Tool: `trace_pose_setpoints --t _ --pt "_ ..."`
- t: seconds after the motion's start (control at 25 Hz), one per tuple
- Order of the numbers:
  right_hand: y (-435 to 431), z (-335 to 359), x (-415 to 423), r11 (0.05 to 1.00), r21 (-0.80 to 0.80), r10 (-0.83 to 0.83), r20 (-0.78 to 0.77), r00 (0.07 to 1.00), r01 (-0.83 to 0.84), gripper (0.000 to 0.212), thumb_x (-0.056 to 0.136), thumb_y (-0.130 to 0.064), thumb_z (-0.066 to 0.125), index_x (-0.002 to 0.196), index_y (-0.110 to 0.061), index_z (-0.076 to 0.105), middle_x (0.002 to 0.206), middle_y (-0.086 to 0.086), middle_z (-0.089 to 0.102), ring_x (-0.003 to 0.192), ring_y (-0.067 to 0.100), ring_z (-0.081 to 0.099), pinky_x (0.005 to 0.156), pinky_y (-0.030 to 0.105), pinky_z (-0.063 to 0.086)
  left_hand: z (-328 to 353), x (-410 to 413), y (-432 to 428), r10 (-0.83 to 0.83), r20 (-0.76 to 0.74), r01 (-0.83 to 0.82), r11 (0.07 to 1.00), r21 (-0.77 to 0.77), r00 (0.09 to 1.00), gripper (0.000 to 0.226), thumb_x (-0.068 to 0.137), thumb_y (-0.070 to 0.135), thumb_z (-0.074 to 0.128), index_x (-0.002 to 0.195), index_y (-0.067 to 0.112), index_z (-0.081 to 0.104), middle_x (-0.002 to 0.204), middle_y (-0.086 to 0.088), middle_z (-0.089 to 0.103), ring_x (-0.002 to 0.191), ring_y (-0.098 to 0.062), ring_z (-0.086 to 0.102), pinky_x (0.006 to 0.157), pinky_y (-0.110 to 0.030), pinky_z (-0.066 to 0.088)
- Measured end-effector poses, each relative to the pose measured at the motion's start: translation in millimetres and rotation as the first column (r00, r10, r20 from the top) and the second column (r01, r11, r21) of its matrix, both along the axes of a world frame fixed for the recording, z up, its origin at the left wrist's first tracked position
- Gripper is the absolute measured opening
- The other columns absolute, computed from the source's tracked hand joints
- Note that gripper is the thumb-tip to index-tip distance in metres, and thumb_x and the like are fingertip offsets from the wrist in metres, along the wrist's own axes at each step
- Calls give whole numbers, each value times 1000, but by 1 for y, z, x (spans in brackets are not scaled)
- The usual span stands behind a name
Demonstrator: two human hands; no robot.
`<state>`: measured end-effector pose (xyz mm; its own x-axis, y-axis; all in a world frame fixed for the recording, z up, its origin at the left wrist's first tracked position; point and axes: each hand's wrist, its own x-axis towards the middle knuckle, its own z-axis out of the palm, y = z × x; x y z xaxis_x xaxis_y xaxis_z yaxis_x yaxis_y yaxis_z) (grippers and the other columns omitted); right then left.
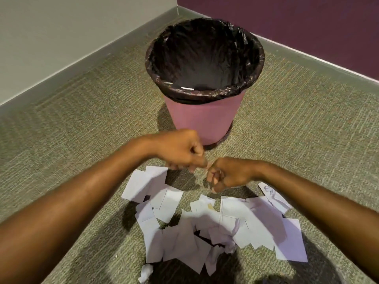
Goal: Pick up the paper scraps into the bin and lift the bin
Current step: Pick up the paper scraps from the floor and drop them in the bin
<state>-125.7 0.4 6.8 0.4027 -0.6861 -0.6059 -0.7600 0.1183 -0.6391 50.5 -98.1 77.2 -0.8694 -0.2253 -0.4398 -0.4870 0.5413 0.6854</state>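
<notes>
The left hand (180, 150) and right hand (227, 173) are curled tight, close together. They are blurred, so it cannot be told if paper is pinched. The bin (205, 117) is set just past the hands. The scraps (184, 232) are spread under and behind them. Loosely pinched scraps could be dropped beside the bin. One bin is counted, and well over ten overlapped scraps.

Both forearms (86, 191) are bare from frame edge to wrist. The left hand (180, 149) and right hand (229, 174) are bare too, and the fingers (178, 167) are blurred.
</notes>
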Motion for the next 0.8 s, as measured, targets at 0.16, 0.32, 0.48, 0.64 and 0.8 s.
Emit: trace_pose_setpoints --t 0.16,0.32,0.48,0.64,0.8 --pt "11 -41 -3 997 79 8 -110 994 0 39 79 -21 81 113 -8 67 97 6 70 93 25 66 84 35 53 -92 19 41 -22 226 78 967 -242 974 25 85 35 66 75 14 55 80 -3 60 78 -26 60 69 -38 52" --pt "15 -49 -11 995 69 86 -231 969 -71 36 77 -15 81 109 -11 65 91 0 61 83 19 57 76 30 47 -142 26 92 -48 215 143 881 -451 975 75 74 68 64 121 12 48 118 -10 48 103 -28 48 83 -39 47" --pt "25 -63 -16 991 95 121 -359 926 -92 43 69 -26 85 100 -8 61 96 12 68 79 24 60 70 34 47 -170 20 106 -180 159 240 730 -640 971 94 56 69 74 127 13 48 116 -13 53 94 -29 53 71 -38 50" --pt "48 -69 -13 991 -42 90 -491 867 -126 62 71 -35 82 122 -16 51 118 7 57 100 31 62 75 36 51 -169 -1 104 -145 202 232 815 -530 969 74 68 42 81 124 16 41 123 -10 43 107 -30 45 83 -43 49" --pt "70 -77 2 974 -179 35 -492 870 -140 52 79 -22 76 124 -11 50 123 13 56 109 35 59 73 35 41 -170 -7 99 -152 211 228 885 -405 965 55 76 34 78 119 15 49 121 -9 54 110 -30 51 80 -37 43"
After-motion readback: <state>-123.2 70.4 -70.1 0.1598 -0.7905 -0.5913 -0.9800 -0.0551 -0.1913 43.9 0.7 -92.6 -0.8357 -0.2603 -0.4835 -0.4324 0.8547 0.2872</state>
